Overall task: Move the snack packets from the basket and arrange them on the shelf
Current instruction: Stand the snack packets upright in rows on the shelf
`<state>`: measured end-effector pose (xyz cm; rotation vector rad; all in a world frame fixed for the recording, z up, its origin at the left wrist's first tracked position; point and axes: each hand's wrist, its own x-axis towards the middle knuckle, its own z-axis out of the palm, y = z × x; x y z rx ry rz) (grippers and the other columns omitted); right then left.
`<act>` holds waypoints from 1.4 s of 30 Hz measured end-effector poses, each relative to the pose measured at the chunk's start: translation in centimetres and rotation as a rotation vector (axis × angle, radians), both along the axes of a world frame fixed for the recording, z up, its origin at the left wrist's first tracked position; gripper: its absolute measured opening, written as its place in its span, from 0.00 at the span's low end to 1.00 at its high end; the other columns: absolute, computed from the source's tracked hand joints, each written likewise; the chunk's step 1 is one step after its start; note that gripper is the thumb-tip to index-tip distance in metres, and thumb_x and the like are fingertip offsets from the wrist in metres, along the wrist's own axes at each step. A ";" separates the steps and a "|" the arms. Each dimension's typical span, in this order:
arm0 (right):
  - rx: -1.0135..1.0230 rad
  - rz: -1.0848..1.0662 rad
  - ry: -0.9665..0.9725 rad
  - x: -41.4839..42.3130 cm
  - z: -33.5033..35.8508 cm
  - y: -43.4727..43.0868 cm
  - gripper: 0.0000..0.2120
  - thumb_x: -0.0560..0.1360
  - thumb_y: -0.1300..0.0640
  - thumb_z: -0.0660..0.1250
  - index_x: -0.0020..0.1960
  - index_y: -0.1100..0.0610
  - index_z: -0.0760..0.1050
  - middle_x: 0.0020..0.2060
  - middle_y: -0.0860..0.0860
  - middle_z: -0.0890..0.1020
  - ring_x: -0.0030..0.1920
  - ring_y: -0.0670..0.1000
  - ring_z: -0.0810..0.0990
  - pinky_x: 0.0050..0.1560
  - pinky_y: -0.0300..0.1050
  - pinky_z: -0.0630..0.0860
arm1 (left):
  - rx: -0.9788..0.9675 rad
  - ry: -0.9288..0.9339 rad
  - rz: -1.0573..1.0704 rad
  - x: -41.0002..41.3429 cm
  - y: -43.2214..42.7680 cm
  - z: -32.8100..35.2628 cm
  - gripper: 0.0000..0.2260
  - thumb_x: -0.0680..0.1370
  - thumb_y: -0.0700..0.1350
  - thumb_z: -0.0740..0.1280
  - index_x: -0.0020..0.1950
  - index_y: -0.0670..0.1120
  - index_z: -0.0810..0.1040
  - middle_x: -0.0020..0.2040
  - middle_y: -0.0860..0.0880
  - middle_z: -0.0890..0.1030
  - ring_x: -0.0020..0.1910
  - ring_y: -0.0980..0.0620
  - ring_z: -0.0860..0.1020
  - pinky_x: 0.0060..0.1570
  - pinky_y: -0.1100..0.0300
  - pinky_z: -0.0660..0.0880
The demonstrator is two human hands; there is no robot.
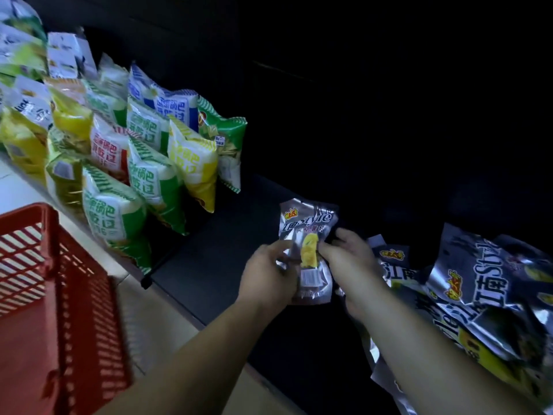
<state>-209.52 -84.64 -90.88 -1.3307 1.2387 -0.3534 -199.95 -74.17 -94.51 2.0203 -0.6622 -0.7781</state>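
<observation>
Silver foil is what you have between your hands: one snack packet (308, 232), upright with its printed face towards you, held just above the dark shelf (209, 253). Your left hand (269, 277) curls its fingers round the packet's left edge and your right hand (350, 265) pinches the right edge, so neither hand is free. Gripping both sides makes sense, I judge, because the foil is slippery and puffed. Two holds let you square it up and set it on its bottom seam rather than letting it flop.

The bare stretch of shelf under it lies between two groups. On the left, green, yellow and white packets (140, 163) stand ranked in rows behind a thin black divider (163, 259). On the right, a loose heap of matching silver packets (484, 298) lies flat. That heap looks unsorted, so this one probably starts or extends a standing row for its kind.

The red basket (51, 274) sits at your left, beside the shelf edge and near enough to reach. I cannot tell from this angle what is left in it.
</observation>
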 end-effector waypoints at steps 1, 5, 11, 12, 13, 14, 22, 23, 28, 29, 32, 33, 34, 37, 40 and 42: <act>0.051 0.023 -0.046 0.1 0.4 0.2 0.11 0.77 0.57 0.68 0.56 0.45 0.82 0.47 0.44 0.87 0.50 0.53 0.86 0.50 0.50 0.81 | -0.089 0.161 0.035 -0.1 0.1 0.8 0.08 0.79 0.51 0.69 0.53 0.66 0.82 0.53 0.50 0.83 0.48 0.48 0.85 0.44 0.50 0.84; 0.177 0.140 -0.224 -0.3 2.2 0.3 0.16 0.76 0.59 0.68 0.61 0.45 0.79 0.48 0.50 0.88 0.53 0.52 0.86 0.54 0.52 0.79 | -0.255 0.401 0.032 0.5 -0.2 3.1 0.16 0.77 0.54 0.75 0.63 0.59 0.78 0.42 0.49 0.84 0.35 0.50 0.80 0.32 0.59 0.76; 0.027 0.024 -0.180 -0.6 2.2 -0.4 0.13 0.80 0.63 0.64 0.59 0.49 0.78 0.51 0.49 0.86 0.53 0.51 0.85 0.62 0.56 0.79 | -0.174 0.249 0.174 2.2 -0.7 4.2 0.09 0.76 0.37 0.73 0.55 0.45 0.81 0.42 0.49 0.85 0.27 0.56 0.79 0.23 0.63 0.72; -0.013 -0.020 -0.154 -0.6 1.9 -0.6 0.12 0.80 0.60 0.66 0.61 0.47 0.76 0.53 0.47 0.84 0.54 0.50 0.84 0.62 0.56 0.79 | -0.186 0.258 0.187 2.7 -0.6 4.4 0.08 0.76 0.35 0.72 0.54 0.43 0.82 0.41 0.48 0.85 0.27 0.56 0.79 0.24 0.64 0.73; -0.027 -0.042 -0.153 -0.7 1.7 -0.7 0.13 0.80 0.56 0.69 0.62 0.45 0.74 0.54 0.45 0.83 0.55 0.49 0.82 0.62 0.55 0.79 | -0.215 0.304 0.193 3.3 -0.4 4.8 0.11 0.76 0.31 0.70 0.56 0.43 0.82 0.41 0.46 0.85 0.30 0.55 0.80 0.27 0.63 0.75; -0.001 -0.046 -0.170 -0.7 1.7 -0.8 0.15 0.78 0.52 0.73 0.61 0.43 0.74 0.55 0.44 0.82 0.56 0.47 0.81 0.63 0.53 0.78 | -0.259 0.394 0.195 4.0 -0.1 5.0 0.16 0.75 0.27 0.67 0.58 0.42 0.82 0.43 0.45 0.86 0.34 0.52 0.82 0.32 0.60 0.78; 0.075 0.010 -0.320 0.3 2.1 0.0 0.24 0.65 0.54 0.82 0.58 0.54 0.78 0.49 0.52 0.88 0.47 0.53 0.88 0.46 0.51 0.84 | -0.339 0.456 0.111 4.8 2.5 5.3 0.11 0.76 0.30 0.70 0.56 0.40 0.83 0.47 0.39 0.86 0.38 0.50 0.84 0.37 0.60 0.81; -0.013 -0.011 -0.246 0.6 1.8 0.3 0.27 0.63 0.53 0.84 0.58 0.52 0.77 0.49 0.51 0.87 0.46 0.52 0.88 0.45 0.50 0.84 | -0.369 0.383 0.164 4.6 2.3 5.3 0.08 0.77 0.33 0.71 0.54 0.41 0.84 0.44 0.41 0.87 0.37 0.51 0.84 0.36 0.62 0.79; -0.129 0.011 -0.186 1.1 1.1 1.4 0.28 0.67 0.45 0.81 0.62 0.46 0.73 0.52 0.44 0.85 0.52 0.46 0.85 0.53 0.50 0.82 | -0.455 0.312 0.307 4.5 0.9 4.9 0.04 0.79 0.41 0.72 0.49 0.40 0.81 0.40 0.32 0.82 0.34 0.41 0.81 0.38 0.45 0.82; -0.132 0.012 -0.223 1.1 1.3 1.4 0.22 0.72 0.46 0.77 0.63 0.45 0.74 0.53 0.43 0.85 0.53 0.44 0.84 0.54 0.48 0.81 | -0.457 0.324 0.324 4.5 0.9 4.9 0.05 0.80 0.41 0.71 0.49 0.39 0.80 0.40 0.30 0.81 0.33 0.41 0.80 0.35 0.47 0.82; -0.197 -0.002 -0.256 0.9 1.2 0.8 0.14 0.80 0.49 0.68 0.65 0.44 0.73 0.53 0.40 0.84 0.55 0.41 0.82 0.51 0.40 0.76 | -0.468 0.400 0.286 4.6 1.0 4.9 0.08 0.83 0.43 0.66 0.50 0.39 0.80 0.39 0.35 0.82 0.33 0.49 0.82 0.31 0.60 0.78; -0.215 -0.009 -0.242 0.9 1.1 0.6 0.14 0.80 0.50 0.68 0.64 0.43 0.72 0.52 0.39 0.84 0.54 0.40 0.82 0.52 0.40 0.76 | -0.454 0.423 0.256 4.8 1.2 4.8 0.10 0.83 0.46 0.66 0.50 0.40 0.80 0.42 0.36 0.84 0.37 0.49 0.83 0.36 0.59 0.80; -0.229 -0.028 -0.234 0.8 0.8 0.3 0.13 0.79 0.50 0.70 0.61 0.42 0.72 0.50 0.39 0.85 0.53 0.41 0.83 0.53 0.43 0.77 | -0.446 0.453 0.228 4.9 1.4 4.7 0.12 0.83 0.48 0.65 0.50 0.39 0.80 0.46 0.35 0.85 0.42 0.46 0.84 0.43 0.55 0.81; -0.189 -0.081 -0.262 0.5 0.5 0.1 0.13 0.75 0.51 0.76 0.54 0.46 0.74 0.47 0.44 0.87 0.48 0.44 0.86 0.48 0.43 0.79 | -0.493 0.589 0.238 5.2 1.7 4.9 0.18 0.84 0.49 0.64 0.54 0.31 0.75 0.53 0.23 0.77 0.47 0.36 0.80 0.54 0.43 0.80; -0.196 -0.108 -0.282 0.3 0.7 0.3 0.15 0.73 0.54 0.77 0.53 0.47 0.73 0.41 0.47 0.87 0.43 0.43 0.86 0.44 0.39 0.76 | -0.510 0.613 0.315 5.4 1.5 5.0 0.16 0.84 0.50 0.64 0.53 0.36 0.76 0.47 0.20 0.74 0.40 0.32 0.76 0.41 0.42 0.77; -0.245 -0.060 -0.268 0.0 1.0 0.4 0.18 0.74 0.59 0.76 0.56 0.46 0.70 0.42 0.46 0.86 0.41 0.43 0.85 0.45 0.43 0.77 | -0.510 0.543 0.334 5.5 1.3 4.7 0.15 0.84 0.52 0.64 0.47 0.41 0.76 0.40 0.28 0.75 0.30 0.38 0.72 0.32 0.47 0.73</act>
